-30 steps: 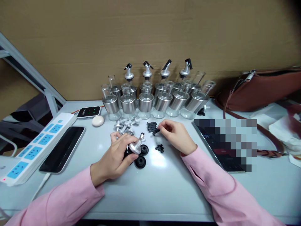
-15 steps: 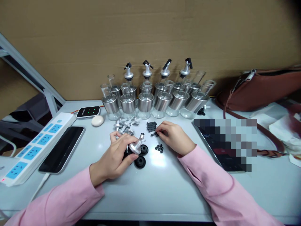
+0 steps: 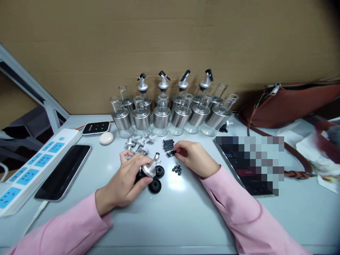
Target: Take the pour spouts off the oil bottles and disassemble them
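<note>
My left hand (image 3: pixel 124 180) is closed around a silver bottle pourer (image 3: pixel 149 168), its short spout tilted up to the right. Just beside it, partly covered by the fingers, lie black rubber stoppers (image 3: pixel 155 185). With thumb and fingertips together, my right hand (image 3: pixel 198 157) pinches a small black pourer flap (image 3: pixel 171 153) at the near end of a row of similar black flaps (image 3: pixel 168 144). Small black rings (image 3: pixel 176 170) are scattered below that row. Several loose silver pourer tops (image 3: pixel 138 144) lie behind my left hand.
Glass oil bottles (image 3: pixel 162 117) with metal bands stand in rows at the back, several bearing pourers. A power strip (image 3: pixel 39 164), a phone (image 3: pixel 63 173) and a white oval case (image 3: pixel 106 138) are at left. A tablet (image 3: pixel 239 170) and brown bag (image 3: pixel 297 106) are at right.
The whole view has shifted slightly left. My right fingers stay on the black flap, which lies at a slightly different angle; the left hand keeps its hold on the pourer.
</note>
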A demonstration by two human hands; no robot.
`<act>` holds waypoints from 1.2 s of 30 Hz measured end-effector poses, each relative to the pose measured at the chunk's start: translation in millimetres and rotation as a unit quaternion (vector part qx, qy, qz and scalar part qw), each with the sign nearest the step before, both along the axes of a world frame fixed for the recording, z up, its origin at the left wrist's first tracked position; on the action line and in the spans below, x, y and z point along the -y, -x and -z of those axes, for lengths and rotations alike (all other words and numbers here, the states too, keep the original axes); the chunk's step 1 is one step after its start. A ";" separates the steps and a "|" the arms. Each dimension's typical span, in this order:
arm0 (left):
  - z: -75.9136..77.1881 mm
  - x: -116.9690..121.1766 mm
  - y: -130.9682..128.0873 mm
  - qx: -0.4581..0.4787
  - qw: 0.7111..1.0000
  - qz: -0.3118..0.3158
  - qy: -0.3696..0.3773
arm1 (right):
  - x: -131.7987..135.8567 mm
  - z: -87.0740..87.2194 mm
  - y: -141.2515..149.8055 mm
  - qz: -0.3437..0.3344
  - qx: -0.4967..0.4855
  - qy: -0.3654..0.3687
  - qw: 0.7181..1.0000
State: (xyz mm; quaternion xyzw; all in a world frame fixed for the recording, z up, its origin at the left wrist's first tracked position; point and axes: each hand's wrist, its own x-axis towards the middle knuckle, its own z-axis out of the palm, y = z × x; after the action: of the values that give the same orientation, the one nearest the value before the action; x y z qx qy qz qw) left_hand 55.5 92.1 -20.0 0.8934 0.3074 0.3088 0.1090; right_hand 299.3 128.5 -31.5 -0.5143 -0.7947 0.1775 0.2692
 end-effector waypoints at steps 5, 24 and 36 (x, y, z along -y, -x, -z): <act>0.1 0.2 0.0 -0.008 1.000 -0.001 0.009 | 0.3 3.5 3.2 -0.028 0.008 -0.018 0.999; -0.9 1.5 -2.6 -0.021 0.999 0.012 0.025 | -5.5 16.8 7.3 -0.062 0.019 -0.047 0.997; -1.5 -1.0 -2.5 -0.023 0.999 0.025 0.029 | -6.0 16.0 9.5 -0.066 0.051 -0.022 0.996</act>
State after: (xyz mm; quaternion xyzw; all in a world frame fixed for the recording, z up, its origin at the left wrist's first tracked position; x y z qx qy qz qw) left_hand 57.9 93.1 -18.5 0.9043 0.2960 0.2762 0.1354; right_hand 289.9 134.5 -47.5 -0.4631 -0.8433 0.1506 0.2273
